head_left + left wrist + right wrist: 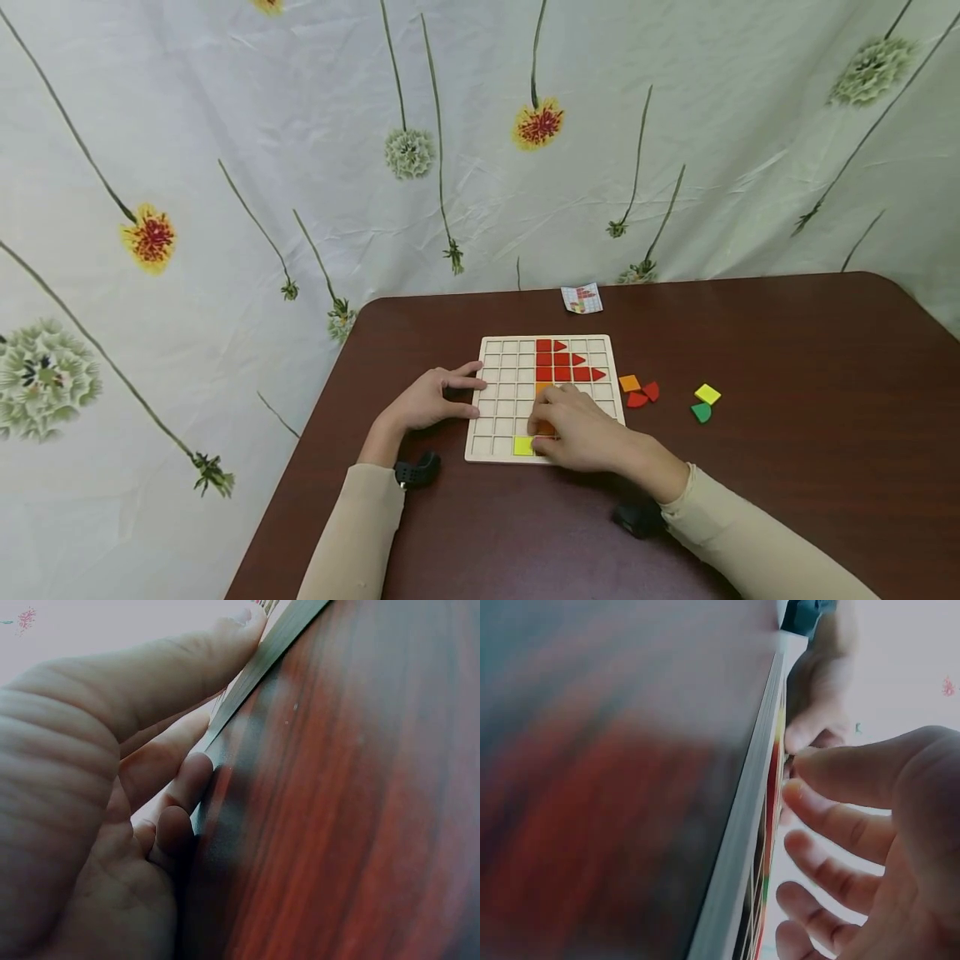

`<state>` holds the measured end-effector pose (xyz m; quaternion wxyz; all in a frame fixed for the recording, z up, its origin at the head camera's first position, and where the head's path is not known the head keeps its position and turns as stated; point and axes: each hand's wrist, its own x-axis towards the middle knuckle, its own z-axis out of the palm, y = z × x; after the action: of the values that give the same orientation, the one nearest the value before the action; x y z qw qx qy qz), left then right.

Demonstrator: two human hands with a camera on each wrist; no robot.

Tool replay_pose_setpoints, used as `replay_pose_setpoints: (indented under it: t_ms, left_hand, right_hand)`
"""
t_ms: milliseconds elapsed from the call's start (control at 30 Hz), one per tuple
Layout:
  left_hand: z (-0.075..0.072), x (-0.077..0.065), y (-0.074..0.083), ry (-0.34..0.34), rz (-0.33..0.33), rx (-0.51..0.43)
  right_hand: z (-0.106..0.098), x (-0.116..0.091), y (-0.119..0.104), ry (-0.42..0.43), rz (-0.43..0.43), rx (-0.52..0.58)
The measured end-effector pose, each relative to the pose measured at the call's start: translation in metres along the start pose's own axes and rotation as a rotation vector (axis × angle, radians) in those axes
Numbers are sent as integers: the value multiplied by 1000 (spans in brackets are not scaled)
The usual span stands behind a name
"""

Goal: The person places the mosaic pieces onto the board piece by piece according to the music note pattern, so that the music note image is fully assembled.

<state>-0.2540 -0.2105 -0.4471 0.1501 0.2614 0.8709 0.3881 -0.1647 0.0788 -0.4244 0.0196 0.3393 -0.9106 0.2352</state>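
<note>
A pale wooden grid board (506, 408) lies on the table. My left hand (429, 400) rests at its left edge, thumb and fingers spread and touching the rim. Over the board's lower right part is my right hand (581, 429), its fingertips down near an orange piece (546, 428) and a yellow square (523, 446). In the right wrist view the thumb and fingers (840, 814) are bent at the board's surface; whether they pinch a piece cannot be made out. Red squares and triangles (562, 360) fill rows at the upper right of the grid. The right hand covers several cells.
Right of the board lie an orange square (629, 383), red rounded pieces (637, 400), a yellow square (707, 394) and a green rounded piece (701, 412). A small printed card (582, 298) sits at the table's (810, 375) back edge, before a flowered cloth (300, 125).
</note>
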Motion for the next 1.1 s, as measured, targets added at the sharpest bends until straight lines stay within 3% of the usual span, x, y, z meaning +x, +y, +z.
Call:
replay_pose_setpoints:
  t_ms: [200, 633, 800, 1100]
  left_hand:
    - [0, 0, 0, 4, -5, 1]
    - [1, -1, 1, -1, -20, 1]
    - [1, -1, 0, 2, -15, -5]
    - [1, 0, 1, 5, -17, 0]
  right_hand:
    - [-14, -5, 16, -1, -17, 62]
    - [-56, -17, 66, -164, 27, 187]
    - [-70, -25, 80, -228, 87, 204]
    - [-95, -45, 111, -219, 109, 274]
